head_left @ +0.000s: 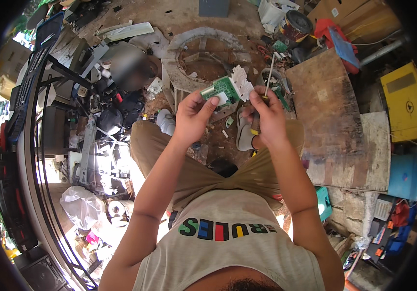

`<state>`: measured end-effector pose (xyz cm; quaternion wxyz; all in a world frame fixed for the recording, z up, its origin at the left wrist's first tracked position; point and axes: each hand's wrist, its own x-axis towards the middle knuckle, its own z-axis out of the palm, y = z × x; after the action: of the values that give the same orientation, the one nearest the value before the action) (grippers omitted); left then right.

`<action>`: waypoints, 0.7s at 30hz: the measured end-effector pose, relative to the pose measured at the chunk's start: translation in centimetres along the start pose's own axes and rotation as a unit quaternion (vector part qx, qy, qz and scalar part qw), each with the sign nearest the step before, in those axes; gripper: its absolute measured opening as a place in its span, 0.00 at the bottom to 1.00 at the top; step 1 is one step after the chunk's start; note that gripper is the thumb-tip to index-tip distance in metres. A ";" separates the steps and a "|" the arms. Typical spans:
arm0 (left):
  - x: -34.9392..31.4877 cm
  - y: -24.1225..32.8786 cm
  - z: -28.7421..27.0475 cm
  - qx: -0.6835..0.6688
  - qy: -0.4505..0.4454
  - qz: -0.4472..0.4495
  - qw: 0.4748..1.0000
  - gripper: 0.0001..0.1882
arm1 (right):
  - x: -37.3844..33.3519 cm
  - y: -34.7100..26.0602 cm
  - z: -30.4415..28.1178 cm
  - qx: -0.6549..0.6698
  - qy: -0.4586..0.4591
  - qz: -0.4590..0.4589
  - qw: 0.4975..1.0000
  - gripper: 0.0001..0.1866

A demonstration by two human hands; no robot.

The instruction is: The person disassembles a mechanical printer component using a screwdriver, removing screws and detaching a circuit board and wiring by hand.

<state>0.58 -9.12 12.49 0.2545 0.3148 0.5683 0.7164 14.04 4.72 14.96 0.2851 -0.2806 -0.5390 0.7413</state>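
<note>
Over my knees, my left hand (193, 117) pinches a green circuit board (224, 86) between thumb and fingers. The board carries a pale rectangular part and a silver strip. A whitish jagged piece (241, 82) stands at its right end; whether it is joined to the board I cannot tell. My right hand (270, 120) is closed round a screwdriver (270, 72), its thin shaft pointing up and its dark and yellow handle below the fingers. The right thumb and fingertips also touch the edge of the whitish piece.
Ahead stands a round wooden frame (172, 72) with an open middle. To the right lies a worn wooden board (322, 102), with a yellow metal box (404, 103) beyond it. Scrap and cables crowd the left, beside a metal rack (30, 169). A dark bucket (296, 24) sits far right.
</note>
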 end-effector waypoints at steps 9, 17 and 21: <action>-2.3 2.0 -0.5 0.331 0.068 0.471 0.815 0.21 | -4.4 -2.7 -1.4 -0.006 -0.138 0.007 0.990 0.30; -3.7 1.7 -0.2 0.328 0.041 0.450 0.829 0.30 | -5.1 -3.9 -0.9 -0.096 -0.126 -0.039 0.987 0.25; -4.4 0.0 0.0 -0.179 -0.074 0.126 0.973 0.48 | -5.1 -3.1 -0.5 -0.108 -0.089 -0.037 0.989 0.21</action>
<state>3.57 -12.33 11.73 0.2559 0.3853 0.3660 0.8075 18.24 2.16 18.31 0.2310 -0.2224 -0.6492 0.6897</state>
